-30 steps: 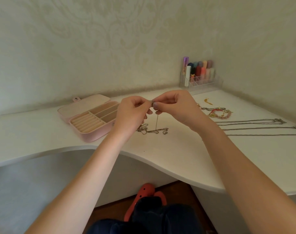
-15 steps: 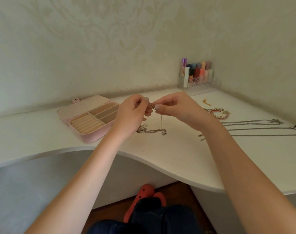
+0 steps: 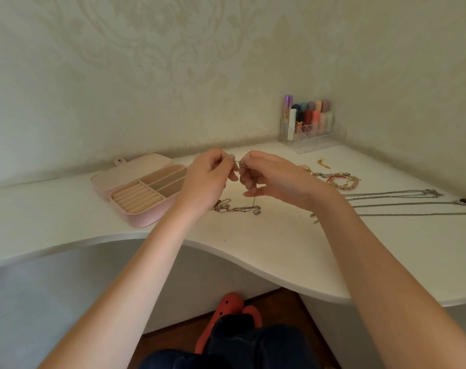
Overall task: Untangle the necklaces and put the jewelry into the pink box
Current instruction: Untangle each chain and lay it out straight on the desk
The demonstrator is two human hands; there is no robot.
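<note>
Walls: pale damask-patterned wallpaper (image 3: 173, 62) is meeting in a corner at the right rear.
Desk: a white curved-front desk (image 3: 279, 249) is filling that corner.
Floor: dark brown wood floor (image 3: 173, 342) is showing beneath.
Light: soft, even light is falling.

Two hands, left (image 3: 208, 179) and right (image 3: 274, 179), one pink box (image 3: 146, 218), one tangled chain (image 3: 237, 207), one bracelet pile (image 3: 335, 178), one gold earring (image 3: 321, 162), one organizer (image 3: 310, 137) and two red shoes (image 3: 224, 312) show.

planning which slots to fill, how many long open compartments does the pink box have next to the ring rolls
3, side by side in the right half of the pink box: far one, middle one, near one. The left hand covers their right ends.
</note>
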